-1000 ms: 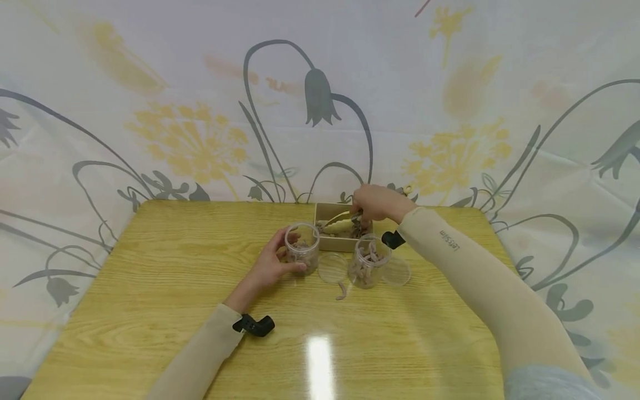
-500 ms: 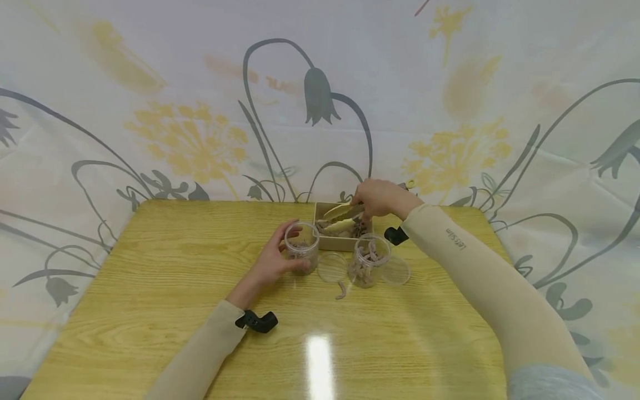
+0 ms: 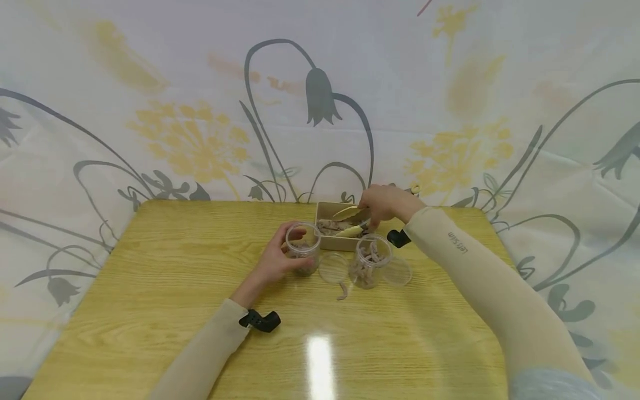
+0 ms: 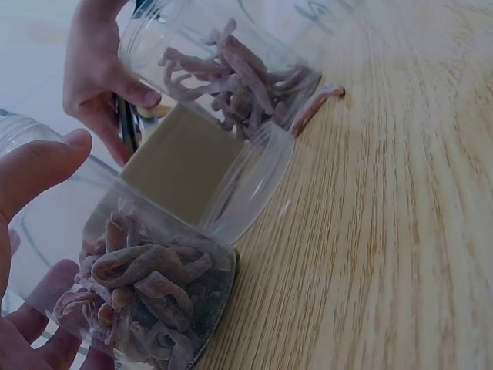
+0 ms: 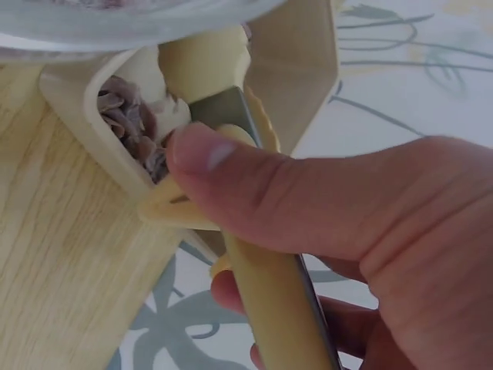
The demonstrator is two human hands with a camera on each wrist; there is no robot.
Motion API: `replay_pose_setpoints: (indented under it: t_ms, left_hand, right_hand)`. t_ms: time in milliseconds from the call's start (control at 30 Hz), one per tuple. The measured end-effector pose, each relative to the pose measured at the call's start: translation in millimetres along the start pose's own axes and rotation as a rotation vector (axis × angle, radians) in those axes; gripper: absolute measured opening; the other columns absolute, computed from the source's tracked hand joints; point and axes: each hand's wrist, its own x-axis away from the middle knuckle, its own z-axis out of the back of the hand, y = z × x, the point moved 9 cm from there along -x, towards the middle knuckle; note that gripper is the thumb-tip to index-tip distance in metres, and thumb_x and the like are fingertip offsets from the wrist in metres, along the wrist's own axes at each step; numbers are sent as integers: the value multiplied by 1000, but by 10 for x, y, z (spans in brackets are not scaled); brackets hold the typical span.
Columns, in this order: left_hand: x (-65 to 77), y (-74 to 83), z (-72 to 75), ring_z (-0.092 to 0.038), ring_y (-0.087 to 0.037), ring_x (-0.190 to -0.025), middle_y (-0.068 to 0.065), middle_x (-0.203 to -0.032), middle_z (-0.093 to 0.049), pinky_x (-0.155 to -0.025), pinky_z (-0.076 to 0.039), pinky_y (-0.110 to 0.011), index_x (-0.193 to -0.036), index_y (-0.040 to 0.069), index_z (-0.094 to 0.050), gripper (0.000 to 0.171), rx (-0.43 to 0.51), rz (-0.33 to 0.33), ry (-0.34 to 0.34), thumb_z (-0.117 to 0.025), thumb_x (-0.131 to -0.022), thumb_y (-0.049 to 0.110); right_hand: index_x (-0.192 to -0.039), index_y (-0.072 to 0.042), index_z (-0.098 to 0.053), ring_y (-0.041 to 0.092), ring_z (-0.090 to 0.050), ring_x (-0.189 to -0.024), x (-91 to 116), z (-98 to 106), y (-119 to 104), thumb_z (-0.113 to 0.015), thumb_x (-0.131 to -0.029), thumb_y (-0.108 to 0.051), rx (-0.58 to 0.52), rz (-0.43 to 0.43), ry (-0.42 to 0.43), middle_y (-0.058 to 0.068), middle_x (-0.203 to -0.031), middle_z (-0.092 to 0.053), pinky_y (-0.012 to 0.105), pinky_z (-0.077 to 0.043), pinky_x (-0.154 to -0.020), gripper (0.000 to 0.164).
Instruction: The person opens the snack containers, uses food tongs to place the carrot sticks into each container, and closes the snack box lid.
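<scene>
My left hand curls round a clear round jar that stands on the table. In the left wrist view, greyish-brown dried strips fill its lower part. My right hand grips yellow-and-metal tongs, thumb on top of the handle. The spread yellow tong ends reach into a beige rectangular box, where more strips lie. A second clear jar, also holding strips, stands just in front of the box, below my right hand.
One clear lid lies flat between the jars, and another is right of the second jar. A single loose strip rests in front of them on the wooden table. A floral-patterned cloth hangs behind.
My right hand and the tongs have shifted slightly right within the box, rising a little and coming down again. My left hand stays round its jar.
</scene>
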Motion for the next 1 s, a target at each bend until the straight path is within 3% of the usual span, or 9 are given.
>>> replay_pose_setpoints:
  t_ms: [300,500,833,1000]
  left_hand:
    - [17,24,-3,-43,-39,-131,-22,-140,-50,-107,-33,-60,-146,8,-40,81,-2,7,-24,-82,-78,-5]
    - [11,9,-5,-41,-42,-132,-24,-142,-47,-107,-30,-64,-148,6,-38,84,-6,5,-23,-81,-77,-7]
    - [13,-11,8,-44,-37,-131,-18,-141,-50,-108,-32,-62,-146,12,-42,82,-21,22,-27,-85,-77,0]
    - [17,-15,8,-44,-36,-131,-18,-141,-50,-108,-33,-61,-146,12,-42,82,-26,24,-26,-84,-77,0]
  right_hand:
    - [-123,-8,-72,28,-67,-104,-80,-3,14,-83,-82,-12,20,-8,58,9,-121,-69,41,-56,-84,43]
    - [-115,-9,-76,27,-69,-101,-52,37,1,-82,-83,-12,15,33,101,7,-115,-72,41,-57,-82,32]
    - [-113,-9,-77,27,-67,-99,135,159,37,-81,-84,-11,-43,81,168,7,-111,-72,41,-56,-84,29]
    - [-117,-7,-75,26,-68,-92,278,275,65,-78,-86,-8,-77,94,220,8,-109,-73,39,-56,-79,31]
